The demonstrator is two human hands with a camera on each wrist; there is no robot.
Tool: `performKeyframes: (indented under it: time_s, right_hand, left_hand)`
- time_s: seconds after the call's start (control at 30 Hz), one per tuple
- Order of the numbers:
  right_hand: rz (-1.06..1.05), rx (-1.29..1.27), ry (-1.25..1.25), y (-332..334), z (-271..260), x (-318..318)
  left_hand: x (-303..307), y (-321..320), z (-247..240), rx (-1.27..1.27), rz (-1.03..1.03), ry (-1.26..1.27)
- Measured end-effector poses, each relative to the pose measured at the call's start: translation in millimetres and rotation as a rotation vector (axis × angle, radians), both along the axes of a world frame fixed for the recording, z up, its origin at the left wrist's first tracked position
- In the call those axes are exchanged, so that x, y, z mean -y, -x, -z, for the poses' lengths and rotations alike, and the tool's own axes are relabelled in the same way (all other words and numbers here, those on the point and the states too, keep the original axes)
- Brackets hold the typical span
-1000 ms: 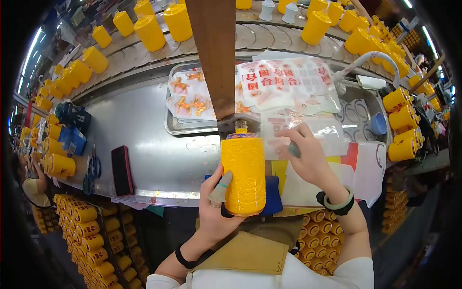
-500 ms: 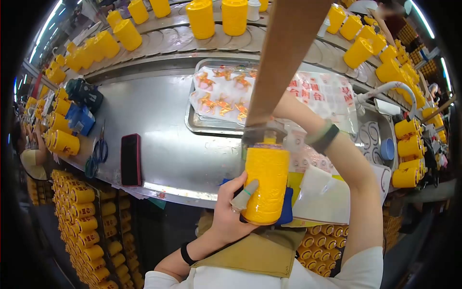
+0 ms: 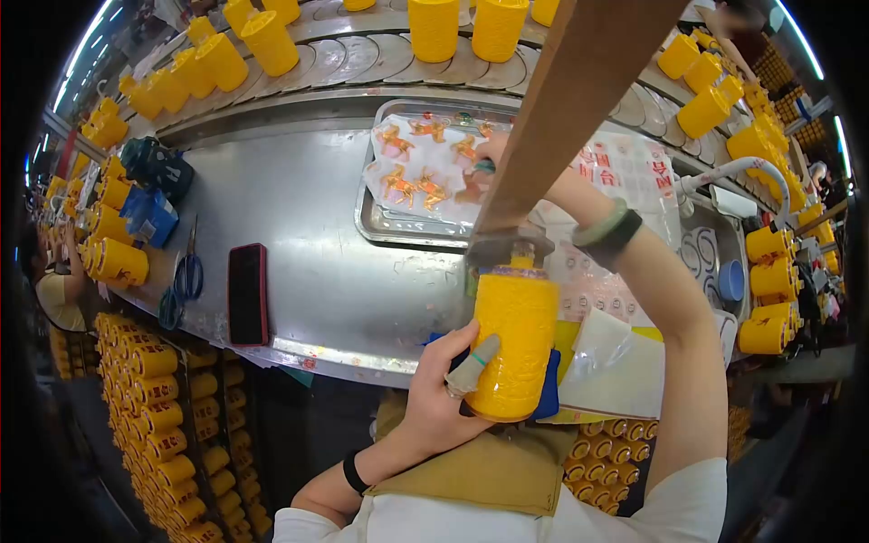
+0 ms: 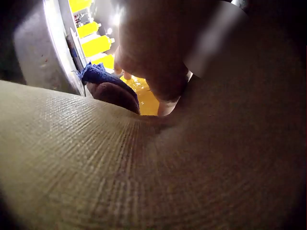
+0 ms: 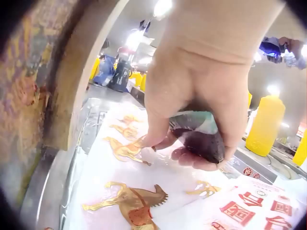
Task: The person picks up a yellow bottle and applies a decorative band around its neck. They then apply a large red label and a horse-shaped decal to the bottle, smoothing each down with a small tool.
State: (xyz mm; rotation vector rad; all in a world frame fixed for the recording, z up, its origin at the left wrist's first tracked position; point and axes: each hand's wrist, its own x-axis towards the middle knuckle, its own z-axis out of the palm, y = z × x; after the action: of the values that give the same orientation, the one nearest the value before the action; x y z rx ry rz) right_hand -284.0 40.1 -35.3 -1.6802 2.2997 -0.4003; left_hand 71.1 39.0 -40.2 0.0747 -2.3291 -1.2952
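Observation:
A yellow embossed bottle (image 3: pixel 514 348) stands nearly upright in my left hand (image 3: pixel 439 398), thumb along its side. That thumb wears a grey cover with a green band. The wooden post hides part of my right hand (image 3: pixel 493 152), which is over the metal tray (image 3: pixel 367 223). In the right wrist view, the right hand (image 5: pixel 199 91) has bent fingers, one in a dark cover; thumb and fingertips touch down by an orange horse figure (image 5: pixel 123 148) on white sheets. Whether they pinch it, I cannot tell. The left wrist view shows part of the bottle (image 4: pixel 146 98).
A wooden post (image 3: pixel 566 100) slants above the bottle. On the metal table lie a phone (image 3: pixel 248 294) and scissors (image 3: pixel 188 274). Sheets with red characters (image 3: pixel 647 172) lie right of the post. Yellow bottles (image 3: pixel 433 32) line the conveyor behind; a blue cup (image 3: pixel 730 279) is at right.
My right hand has moved from beside the bottle, past the post, to the horse figures in the tray. The left hand still grips the bottle. The head view has shifted.

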Motion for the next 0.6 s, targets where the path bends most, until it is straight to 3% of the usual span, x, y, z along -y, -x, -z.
performKeyframes:
  time_s: [0.03, 0.07, 0.13, 0.23, 0.3, 0.43, 0.5, 0.6]
  right_hand:
    - [-0.001, 0.004, 0.21, -9.6, -14.5, -15.3]
    - [0.125, 0.076, 0.19, -19.8, -25.3, -27.4]
    - [0.222, -0.138, 0.215, -31.8, -37.0, -59.2]
    - [0.324, -0.255, 0.36, -77.1, -68.8, -103.9]
    - [0.433, -0.144, 0.373, -105.2, -85.7, -127.4]
    - [0.354, -0.039, 0.564, -155.6, -105.3, -143.4]
    - [0.414, 0.241, 0.725, -182.3, -114.6, -144.5]
    - [0.519, 0.484, 0.759, -214.7, -77.7, -148.4]
  left_hand:
    - [-1.9, 0.3, 1.2, 0.0, -0.007, -0.058]
    - [-3.9, 0.1, 1.5, 0.002, -0.01, -0.118]
    - [-4.0, -0.1, -0.6, 0.007, -0.004, -0.089]
    - [-3.7, 1.2, -1.8, -0.01, -0.006, -0.024]
    - [-5.0, -0.7, -0.6, 0.014, 0.016, -0.144]
    - [-7.5, -0.4, 4.8, 0.006, 0.052, -0.196]
    - [-5.3, -1.8, -1.2, 0.037, 0.079, -0.198]
    - [-1.7, 1.1, -16.7, 0.074, 0.119, -0.274]
